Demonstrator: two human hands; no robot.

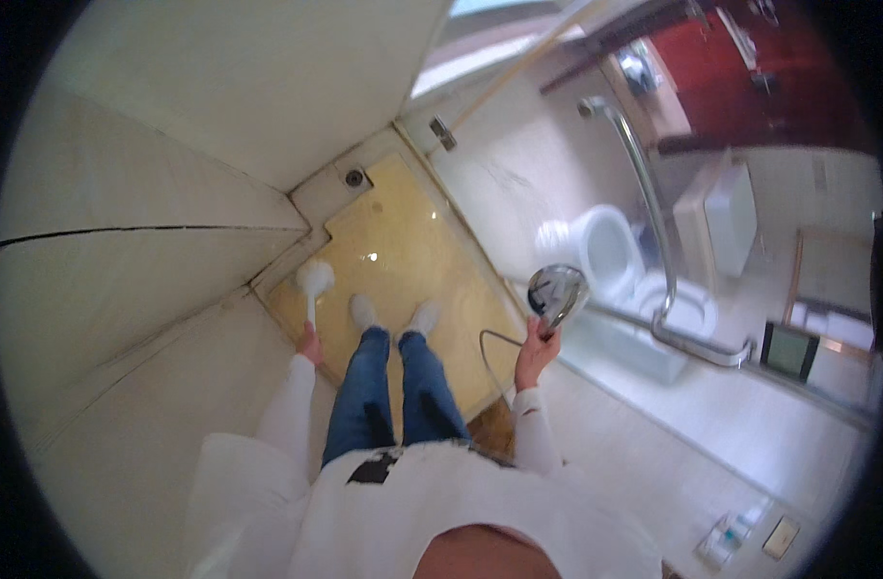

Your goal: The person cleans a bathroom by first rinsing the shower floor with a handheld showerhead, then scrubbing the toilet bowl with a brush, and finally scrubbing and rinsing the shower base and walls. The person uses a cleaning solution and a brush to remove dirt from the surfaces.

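Note:
My left hand (309, 344) is wrapped round the handle of a white brush with a round bristle head (315, 278). That head hangs over, or rests on, the yellowish shower floor (417, 217); I cannot tell which. On the other side, my right hand (537, 355) grips a round chrome shower head (555, 291), held up at about waist height. A thin grey hose (486, 355) loops down beside my right wrist. Between the two hands my feet in light shoes (363, 311) stand on the yellowish floor.
A round drain (354, 178) sits in the far corner. Pale walls (123, 174) close in on the left. Along the right runs a glass panel with a curved chrome bar (644, 179). Beyond it stands a white toilet (687, 307). Small bottles (723, 540) lie at the lower right.

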